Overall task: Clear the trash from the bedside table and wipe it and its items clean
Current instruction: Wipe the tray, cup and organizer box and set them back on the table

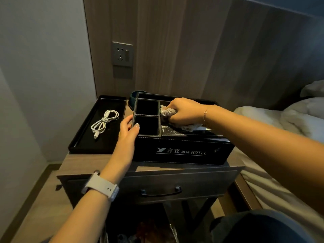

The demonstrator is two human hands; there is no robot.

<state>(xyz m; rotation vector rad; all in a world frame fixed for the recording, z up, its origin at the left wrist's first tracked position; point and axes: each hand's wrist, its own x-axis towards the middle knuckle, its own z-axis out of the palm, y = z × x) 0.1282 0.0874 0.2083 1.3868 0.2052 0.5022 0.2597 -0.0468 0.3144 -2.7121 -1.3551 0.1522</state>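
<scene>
A black hotel organiser box with open compartments stands on the wooden bedside table. My right hand grips a crumpled pale cloth and presses it onto the box's top, where whitish specks show on the lid. My left hand holds the box's left front corner, thumb over the rim of a compartment. A white coiled charging cable lies in a black tray to the left of the box.
A wall socket sits above the table on the wood panel. The bed with white bedding lies to the right. The table's drawer is shut. A dark round object stands behind the box.
</scene>
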